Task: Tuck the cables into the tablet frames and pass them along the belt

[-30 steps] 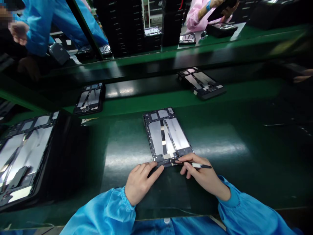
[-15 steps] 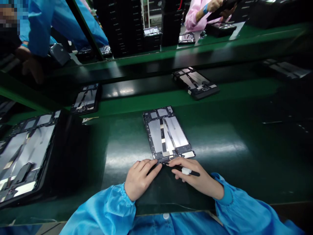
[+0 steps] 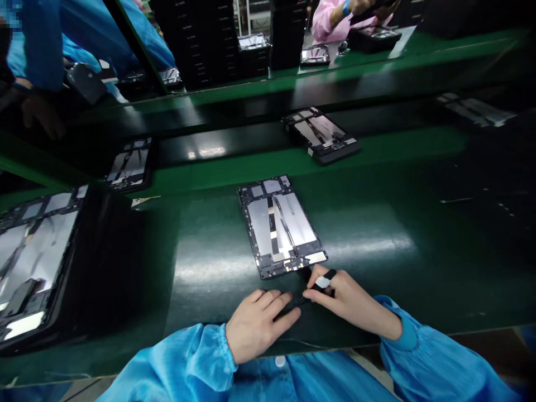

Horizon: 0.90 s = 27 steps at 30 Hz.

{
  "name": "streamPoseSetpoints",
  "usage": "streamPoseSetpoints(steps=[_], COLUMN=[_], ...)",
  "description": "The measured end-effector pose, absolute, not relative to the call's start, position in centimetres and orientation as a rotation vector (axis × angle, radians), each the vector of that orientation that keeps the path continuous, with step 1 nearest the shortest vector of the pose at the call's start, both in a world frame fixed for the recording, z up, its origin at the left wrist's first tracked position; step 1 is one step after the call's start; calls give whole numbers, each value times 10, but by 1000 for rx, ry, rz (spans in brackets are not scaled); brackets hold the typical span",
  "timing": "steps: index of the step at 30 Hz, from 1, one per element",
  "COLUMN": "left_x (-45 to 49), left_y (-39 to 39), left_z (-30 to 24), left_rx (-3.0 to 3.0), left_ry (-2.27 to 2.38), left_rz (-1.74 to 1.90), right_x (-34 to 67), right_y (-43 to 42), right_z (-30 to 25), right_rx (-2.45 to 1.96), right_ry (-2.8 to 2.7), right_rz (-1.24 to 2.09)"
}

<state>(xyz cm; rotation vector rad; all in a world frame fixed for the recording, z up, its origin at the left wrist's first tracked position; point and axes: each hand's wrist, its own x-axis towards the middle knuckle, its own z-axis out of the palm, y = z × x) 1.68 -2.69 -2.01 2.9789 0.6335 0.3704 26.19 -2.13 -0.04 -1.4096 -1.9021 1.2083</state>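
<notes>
An opened tablet (image 3: 281, 226), back cover off with silver plates showing, lies on the green mat (image 3: 368, 240) in front of me. My right hand (image 3: 343, 301) is closed on a thin black tool with a white band (image 3: 323, 282), just below the tablet's near right corner. My left hand (image 3: 259, 324) rests on the mat below the tablet, its fingers stretched toward the tool's tip, apparently pressing a small dark thing that I cannot make out. Neither hand touches the tablet.
A tray holding another opened tablet (image 3: 29, 262) sits at the left edge. Two more opened tablets (image 3: 320, 134) (image 3: 128, 164) lie on the far belt. Black stacked trays (image 3: 201, 39) stand behind. People in blue (image 3: 46, 39) and pink (image 3: 335, 19) work across the line.
Both hands have drawn back off the tablet's near edge toward me. The tool has turned from lying sideways to pointing down at the mat.
</notes>
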Motion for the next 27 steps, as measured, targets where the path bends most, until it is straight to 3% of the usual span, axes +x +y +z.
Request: streamPoseSetpoints(steps=[9,16,23,27], left_x=[21,18,-7,-12], left_y=[-27,-27,-8,-2], left_z=[-19,-13,-11,-17], left_rx=[2938,2891,2757,2759], left_ry=[650,715,1001,1025], left_rz=[445,554,807,829], right_x=[263,262,230,220], right_y=[-27,6,63,71], right_z=[-8,10,25,20], right_rx=[-1409,-1289,-1271,-1318], right_ry=[-1885,-1556,-1553,-1598], right_rz=[1196,1347,1765,1828])
